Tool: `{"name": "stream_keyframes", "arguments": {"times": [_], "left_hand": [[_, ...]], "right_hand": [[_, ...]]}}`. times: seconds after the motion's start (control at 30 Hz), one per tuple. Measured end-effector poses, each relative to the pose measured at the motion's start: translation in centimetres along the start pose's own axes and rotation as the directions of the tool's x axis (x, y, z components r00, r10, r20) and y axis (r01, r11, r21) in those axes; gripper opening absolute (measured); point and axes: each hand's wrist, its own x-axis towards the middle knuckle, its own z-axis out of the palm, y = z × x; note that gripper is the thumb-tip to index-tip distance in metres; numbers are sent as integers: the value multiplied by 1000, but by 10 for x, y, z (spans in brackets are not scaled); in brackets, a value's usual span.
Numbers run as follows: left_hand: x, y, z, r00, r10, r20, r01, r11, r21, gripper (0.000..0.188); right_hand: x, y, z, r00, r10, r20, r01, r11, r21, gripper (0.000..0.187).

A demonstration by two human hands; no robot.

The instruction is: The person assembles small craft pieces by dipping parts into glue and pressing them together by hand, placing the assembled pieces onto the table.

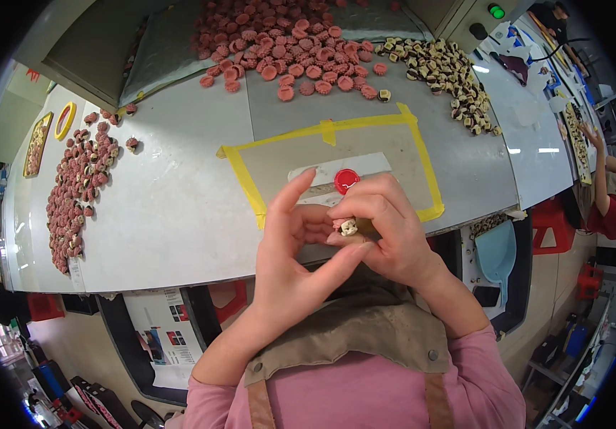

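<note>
In front of my apron, my right hand (395, 236) pinches a small figure piece (348, 227) with a cream front and a pink part at its left side. My left hand (290, 247) faces it with thumb and index finger stretched wide apart and the other fingers curled. Those curled fingertips come close to the piece; whether they touch it I cannot tell. Just beyond my hands, a red round lid (346, 180) with white marks lies on a white strip (372, 164), inside a yellow tape outline (240, 179) on the table.
Pink scalloped caps (279, 53) form a large heap at the back. Cream-and-dark pieces (437, 68) spread at the back right. Joined pink-and-cream pieces (75, 193) pile at the left, near a yellow tape roll (65, 120). A blue dustpan (496, 254) sits below right; another person's hand (593, 136) shows far right.
</note>
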Motion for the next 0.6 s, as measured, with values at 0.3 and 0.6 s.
{"name": "stream_keyframes", "arguments": {"times": [0.3,0.6], "left_hand": [[4,7,0,997,1,76,-14,987,159,62],[68,22,-116,910,404,93,-149,111,982,21]], "right_hand": [[2,-5,-1,997,-52,-57,44,991,-124,35],[34,37,-76,989,121,-84,-145,903,-406,26]]}}
